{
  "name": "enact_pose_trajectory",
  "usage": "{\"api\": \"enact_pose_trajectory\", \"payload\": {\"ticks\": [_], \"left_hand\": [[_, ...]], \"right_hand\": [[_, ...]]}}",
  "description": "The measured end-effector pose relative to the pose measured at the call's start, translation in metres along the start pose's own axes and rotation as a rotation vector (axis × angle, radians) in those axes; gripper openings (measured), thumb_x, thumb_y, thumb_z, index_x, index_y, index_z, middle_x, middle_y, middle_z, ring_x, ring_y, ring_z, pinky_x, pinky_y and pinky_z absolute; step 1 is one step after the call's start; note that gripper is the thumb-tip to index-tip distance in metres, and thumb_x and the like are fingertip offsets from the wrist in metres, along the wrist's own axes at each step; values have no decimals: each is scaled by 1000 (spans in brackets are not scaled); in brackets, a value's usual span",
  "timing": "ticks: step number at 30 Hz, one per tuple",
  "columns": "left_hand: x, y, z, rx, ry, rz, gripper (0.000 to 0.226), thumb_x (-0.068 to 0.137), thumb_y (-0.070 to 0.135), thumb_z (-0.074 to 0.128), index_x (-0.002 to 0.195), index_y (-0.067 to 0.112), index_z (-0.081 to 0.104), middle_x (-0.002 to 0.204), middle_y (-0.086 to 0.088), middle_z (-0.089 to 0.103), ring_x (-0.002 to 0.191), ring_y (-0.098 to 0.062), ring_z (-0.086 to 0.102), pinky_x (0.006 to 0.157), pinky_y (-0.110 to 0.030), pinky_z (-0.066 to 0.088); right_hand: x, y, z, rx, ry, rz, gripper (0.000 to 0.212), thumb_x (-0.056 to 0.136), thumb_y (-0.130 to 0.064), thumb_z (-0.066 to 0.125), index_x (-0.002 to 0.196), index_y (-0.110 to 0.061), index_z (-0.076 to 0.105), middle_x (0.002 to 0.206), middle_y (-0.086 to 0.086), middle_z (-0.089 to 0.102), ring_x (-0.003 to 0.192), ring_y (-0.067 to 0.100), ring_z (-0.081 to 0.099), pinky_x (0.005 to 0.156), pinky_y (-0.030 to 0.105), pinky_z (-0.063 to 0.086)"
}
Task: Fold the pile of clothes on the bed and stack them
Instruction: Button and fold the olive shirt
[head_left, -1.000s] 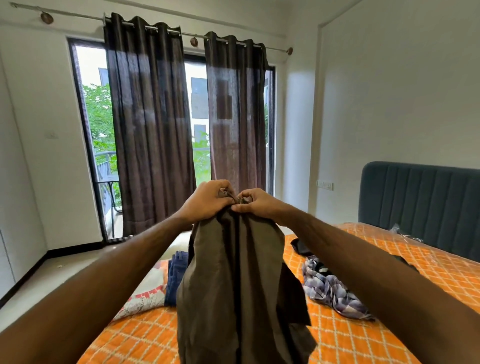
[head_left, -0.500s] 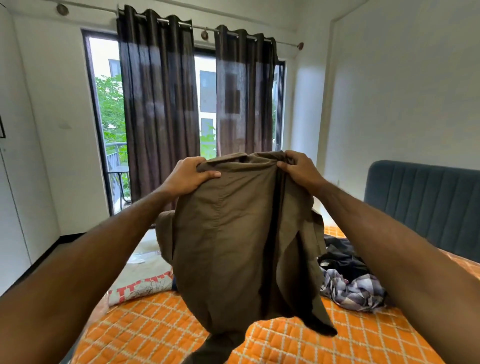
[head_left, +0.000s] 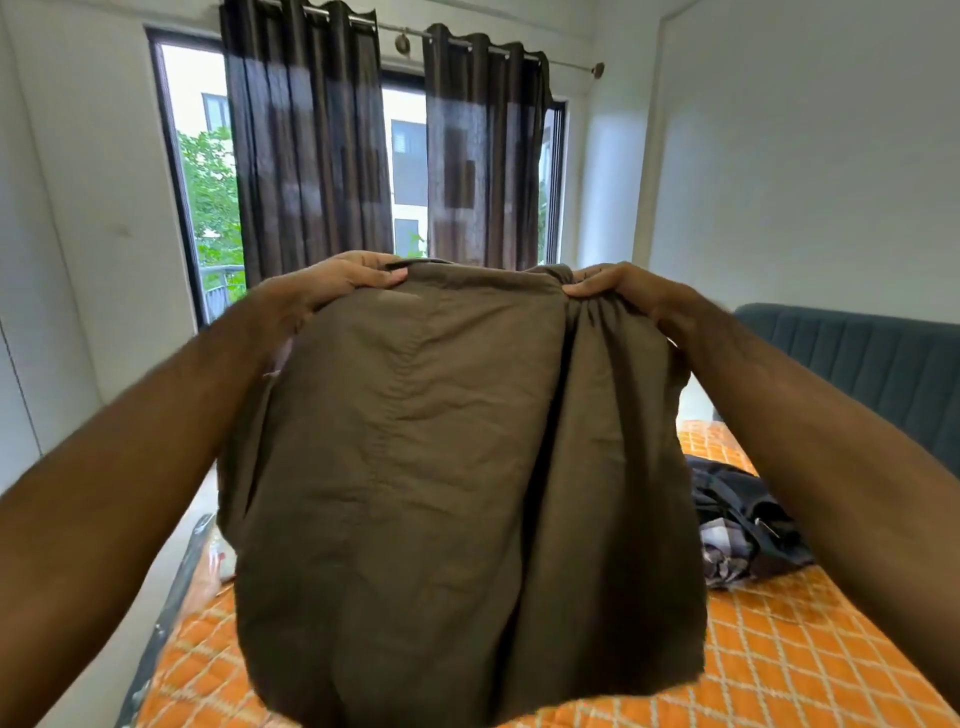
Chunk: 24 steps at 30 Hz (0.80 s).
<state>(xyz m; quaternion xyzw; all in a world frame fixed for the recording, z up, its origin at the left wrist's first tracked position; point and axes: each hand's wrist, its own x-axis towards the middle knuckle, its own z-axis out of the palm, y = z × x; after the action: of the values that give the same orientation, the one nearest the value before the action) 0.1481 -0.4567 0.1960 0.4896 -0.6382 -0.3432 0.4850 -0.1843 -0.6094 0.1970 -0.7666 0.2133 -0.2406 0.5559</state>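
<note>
I see the bed (head_left: 779, 670) under its orange quilt, and above its near end hangs a brown shirt (head_left: 441, 493), spread wide. At far right lies a dark pile of clothes (head_left: 743, 525). My left hand (head_left: 332, 283) and right hand (head_left: 621, 291) grip the shirt's top corners, fingers curled round the cloth.

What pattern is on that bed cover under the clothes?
The bed cover is orange with a white diamond lattice, seen best in the head view, bottom right.
</note>
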Motion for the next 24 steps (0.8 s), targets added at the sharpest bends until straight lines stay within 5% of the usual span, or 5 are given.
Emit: {"api": "enact_pose_trajectory", "payload": {"ticks": [4,9,15,20,24], "left_hand": [[8,-49,7,171,28,-23,23,103,3,47,121,2,62,91,-1,75,77,-8,71,70,-21,59],[12,-183,15,527,139,-107,18,101,5,57,88,15,65,75,8,68,76,-5,62,67,-22,46],[-11,-336,-6,726,496,-289,22,93,-6,57,107,1,73,113,-22,71,111,-33,64,86,-29,39],[3,-427,-42,775,521,-467,29,90,-6,52,110,7,69,116,-24,69,111,-39,62,93,-40,45],[28,-457,-48,819,501,-500,29,89,-4,53,111,10,66,117,-25,68,109,-41,61,90,-42,46]], "right_hand": [[24,53,-1,-55,-56,99,19,95,-5,54,106,-3,69,96,12,76,79,21,75,71,31,62],[76,176,8,-323,-56,155,31,94,-8,68,123,2,68,111,17,73,94,24,69,91,39,58],[132,303,8,-727,-54,145,30,91,-19,77,118,-11,70,117,3,71,115,18,64,104,37,48],[153,395,-23,-1053,-28,424,34,93,-28,74,110,1,69,110,22,69,106,35,64,68,34,31],[167,440,-29,-1055,109,453,18,89,-11,60,103,-6,71,108,23,70,105,38,64,74,34,39]]}}
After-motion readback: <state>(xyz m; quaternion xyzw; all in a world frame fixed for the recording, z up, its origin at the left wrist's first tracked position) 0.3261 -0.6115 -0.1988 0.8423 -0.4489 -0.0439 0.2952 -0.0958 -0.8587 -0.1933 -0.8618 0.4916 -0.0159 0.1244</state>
